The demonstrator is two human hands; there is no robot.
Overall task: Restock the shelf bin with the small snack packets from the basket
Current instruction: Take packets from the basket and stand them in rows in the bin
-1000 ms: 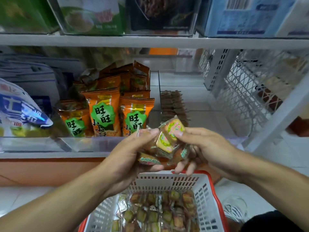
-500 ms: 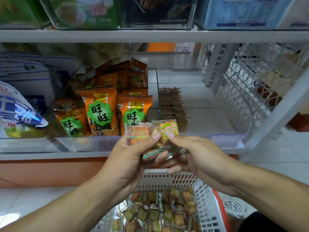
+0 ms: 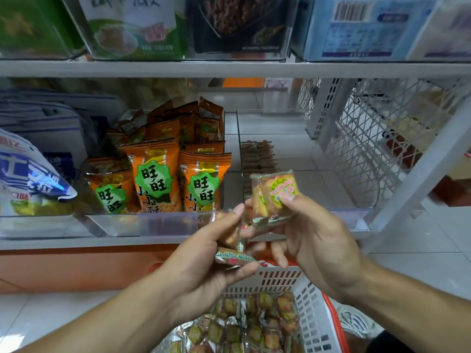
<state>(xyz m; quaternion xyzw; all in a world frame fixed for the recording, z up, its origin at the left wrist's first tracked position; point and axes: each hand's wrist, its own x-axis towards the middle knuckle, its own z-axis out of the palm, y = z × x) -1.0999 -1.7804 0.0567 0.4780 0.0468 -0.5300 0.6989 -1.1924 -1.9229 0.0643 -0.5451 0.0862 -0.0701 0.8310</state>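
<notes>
My right hand (image 3: 309,240) pinches a small stack of clear-wrapped snack packets (image 3: 275,193) with a green-and-pink round label, held up in front of the clear shelf bin (image 3: 349,212). A short row of the same packets (image 3: 257,159) stands along the bin's left wall. My left hand (image 3: 211,261) grips other small packets (image 3: 233,256) just left of and below the right hand. Under both hands sits the white basket with a red rim (image 3: 312,319), holding several more small packets (image 3: 244,324).
Orange snack bags (image 3: 158,182) fill the bin to the left. A blue-and-white bag (image 3: 30,179) lies at far left. White lattice panels (image 3: 367,138) and a slanted shelf post (image 3: 418,169) stand at right. An upper shelf edge (image 3: 229,68) runs overhead.
The hands have parted. My right hand has lifted its stack of packets up and right toward the bin, while my left hand keeps the remaining packets lower.
</notes>
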